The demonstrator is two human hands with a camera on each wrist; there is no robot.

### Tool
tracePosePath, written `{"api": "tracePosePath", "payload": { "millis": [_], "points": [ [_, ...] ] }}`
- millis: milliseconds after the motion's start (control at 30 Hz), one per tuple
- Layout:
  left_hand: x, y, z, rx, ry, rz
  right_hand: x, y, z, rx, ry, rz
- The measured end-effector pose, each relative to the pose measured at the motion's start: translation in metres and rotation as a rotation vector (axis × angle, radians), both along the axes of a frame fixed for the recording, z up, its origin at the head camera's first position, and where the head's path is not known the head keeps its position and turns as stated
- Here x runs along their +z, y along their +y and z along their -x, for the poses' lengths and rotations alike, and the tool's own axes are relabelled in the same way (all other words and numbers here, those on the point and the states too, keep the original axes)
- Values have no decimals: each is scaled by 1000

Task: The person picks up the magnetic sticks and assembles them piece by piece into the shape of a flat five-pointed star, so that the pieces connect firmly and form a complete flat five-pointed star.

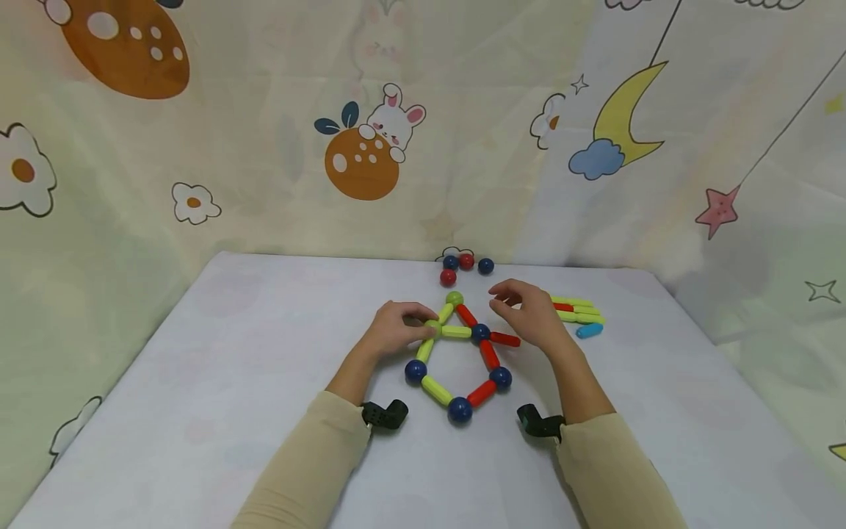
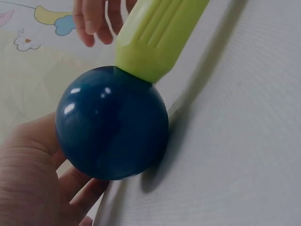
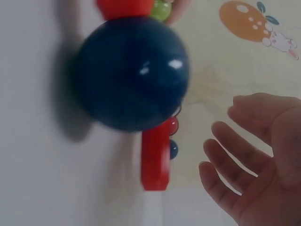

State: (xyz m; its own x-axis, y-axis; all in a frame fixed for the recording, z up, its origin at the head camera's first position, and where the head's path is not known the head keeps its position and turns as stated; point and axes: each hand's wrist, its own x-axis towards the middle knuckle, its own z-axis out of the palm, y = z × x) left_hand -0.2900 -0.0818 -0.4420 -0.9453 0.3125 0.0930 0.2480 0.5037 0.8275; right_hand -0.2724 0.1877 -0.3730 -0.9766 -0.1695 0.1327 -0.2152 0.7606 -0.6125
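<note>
A ring of green and red rods joined by balls lies on the table, with a triangle on its far side topped by a green ball [image 1: 454,298]. My left hand [image 1: 396,327] pinches another green ball [image 1: 432,328] at the left corner, between thumb and fingers. A green rod [image 1: 456,332] links that ball to a blue ball [image 1: 480,333], from which a red rod [image 1: 505,339] sticks out to the right. Above and beyond this rod hovers my right hand [image 1: 529,314], fingers loosely bent; the right wrist view shows nothing in it.
Loose red and blue balls [image 1: 466,261] sit near the table's far edge. Right of my right hand lie several green rods [image 1: 581,312], a red one partly hidden by the hand, and a blue rod [image 1: 590,330]. A printed cloth [image 1: 264,147] hangs behind the table.
</note>
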Motion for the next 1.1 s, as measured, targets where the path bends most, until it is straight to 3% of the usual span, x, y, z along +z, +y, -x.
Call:
{"api": "tracePosePath", "payload": {
  "millis": [167,333,667,867,1100],
  "points": [
    [2,-4,-2,5,-6,-5,9,-13,10,2,28,45],
    [2,-7,-3,2,-13,-20,14,-26,24,9,2,86],
    [-2,-7,1,-5,-3,-22,5,-49,59,17,-39,205],
    [-4,-4,2,-4,14,-8,-4,-56,75,-1,-97,165],
    [1,-1,0,-12,21,-14,-9,-57,83,0,-155,63]
  ]
}}
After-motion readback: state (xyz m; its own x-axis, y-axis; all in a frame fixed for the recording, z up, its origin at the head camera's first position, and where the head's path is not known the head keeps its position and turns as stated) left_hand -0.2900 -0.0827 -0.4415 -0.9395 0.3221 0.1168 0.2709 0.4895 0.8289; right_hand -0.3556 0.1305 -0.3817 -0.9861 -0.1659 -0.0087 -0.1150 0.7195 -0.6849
